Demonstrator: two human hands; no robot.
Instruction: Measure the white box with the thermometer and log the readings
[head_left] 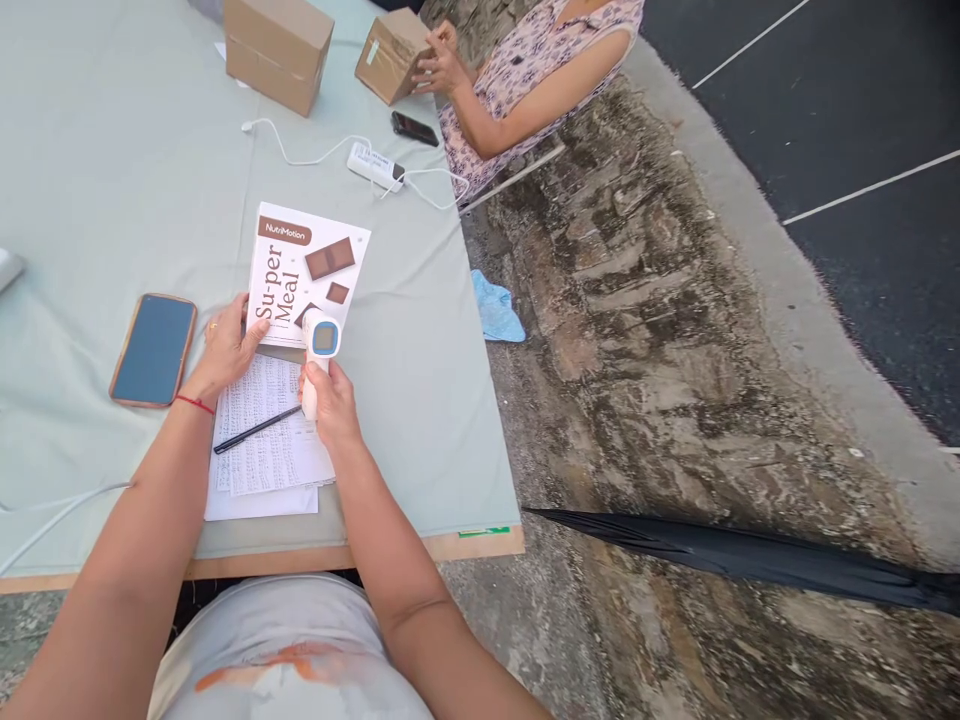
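Note:
My left hand (231,345) grips the lower left edge of a white box (349,262) printed "NutriMotion Su-per Meal" with chocolate pieces, thumb on its front. In my right hand (332,400) is a white infrared thermometer (325,338), its blue-framed screen facing me. The thermometer overlaps the box's lower right corner; whether they touch I cannot tell. Beneath both hands lie handwritten sheets of paper (259,475), with a black pen (257,430) slanting across them. Left of my left hand a phone (154,350) with a dark screen rests on the tablecloth.
Two cardboard boxes, one (274,50) standing and one (386,55) held by another person (517,90), are at the far side. A white device with a cable (375,168) and a black phone-like object (414,128) lie nearby. The table edge (480,543) drops to rough ground.

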